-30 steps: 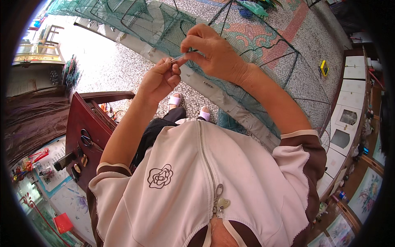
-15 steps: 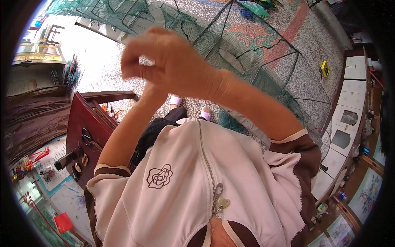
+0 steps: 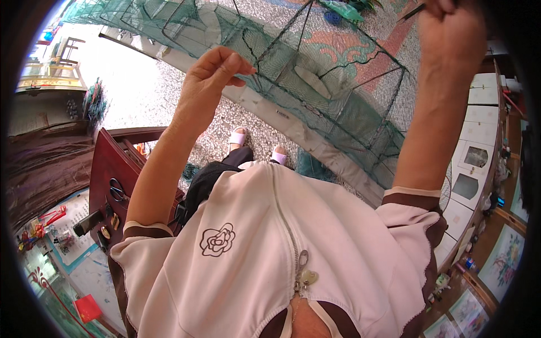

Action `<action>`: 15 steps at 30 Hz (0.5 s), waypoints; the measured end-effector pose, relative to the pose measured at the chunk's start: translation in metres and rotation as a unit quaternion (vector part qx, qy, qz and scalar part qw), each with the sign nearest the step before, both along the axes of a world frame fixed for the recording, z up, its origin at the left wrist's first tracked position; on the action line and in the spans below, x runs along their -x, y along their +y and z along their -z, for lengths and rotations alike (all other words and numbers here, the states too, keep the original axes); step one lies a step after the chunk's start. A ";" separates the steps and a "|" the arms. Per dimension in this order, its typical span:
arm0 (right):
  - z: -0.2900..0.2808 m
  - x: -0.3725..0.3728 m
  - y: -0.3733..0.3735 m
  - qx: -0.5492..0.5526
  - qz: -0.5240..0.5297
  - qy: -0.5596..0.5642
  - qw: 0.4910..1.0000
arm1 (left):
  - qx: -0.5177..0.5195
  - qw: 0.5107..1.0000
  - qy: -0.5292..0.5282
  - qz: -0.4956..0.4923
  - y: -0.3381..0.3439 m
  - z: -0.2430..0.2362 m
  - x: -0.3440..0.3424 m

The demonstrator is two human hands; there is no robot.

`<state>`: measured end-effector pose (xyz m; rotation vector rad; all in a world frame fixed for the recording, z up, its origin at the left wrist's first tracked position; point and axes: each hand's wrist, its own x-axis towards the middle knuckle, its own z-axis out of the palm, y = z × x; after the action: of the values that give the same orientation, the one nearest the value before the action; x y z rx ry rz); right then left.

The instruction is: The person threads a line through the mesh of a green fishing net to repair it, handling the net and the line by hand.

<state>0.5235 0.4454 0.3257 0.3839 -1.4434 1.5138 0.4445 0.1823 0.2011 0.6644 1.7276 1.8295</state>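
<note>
My left hand (image 3: 211,79) is raised at the centre left, fingers curled and thumb near the index finger; whatever it pinches, if anything, is too small to make out. It hovers in front of the green netting (image 3: 265,73), which is stretched over dark frame rods and runs across the top of the view. My right hand (image 3: 448,34) is high at the upper right, partly cut off, closed on a slim dark tool (image 3: 411,13) that points left. A pale rail (image 3: 287,121) runs along the netting's near edge.
A red wooden chair (image 3: 107,174) at my left carries scissors (image 3: 117,190) and small items. A cluttered table (image 3: 67,253) is beyond it. White tiled cabinets (image 3: 473,135) line the right side. Teal and blue bundles (image 3: 342,12) lie on the floor at the top. My feet (image 3: 238,137) are below the hands.
A second ago my hands met at the centre over a thin pale tool. My right hand has swung up to the far upper right; my left hand has moved slightly left and up.
</note>
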 end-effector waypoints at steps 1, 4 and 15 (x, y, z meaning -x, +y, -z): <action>0.005 -0.005 -0.011 -0.030 0.043 -0.024 0.998 | 0.001 1.000 -0.018 0.000 0.000 0.000 0.005; 0.041 0.003 -0.027 -0.174 0.052 -0.183 0.966 | -0.011 0.996 -0.083 -0.028 -0.021 0.010 0.012; 0.117 -0.009 -0.067 -0.415 0.142 -0.373 0.818 | 0.004 0.988 -0.154 0.005 -0.022 0.016 0.020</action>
<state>0.5327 0.3779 0.2089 0.0411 -2.6482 0.7049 0.4245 0.1600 0.1850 0.3615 1.5233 1.8074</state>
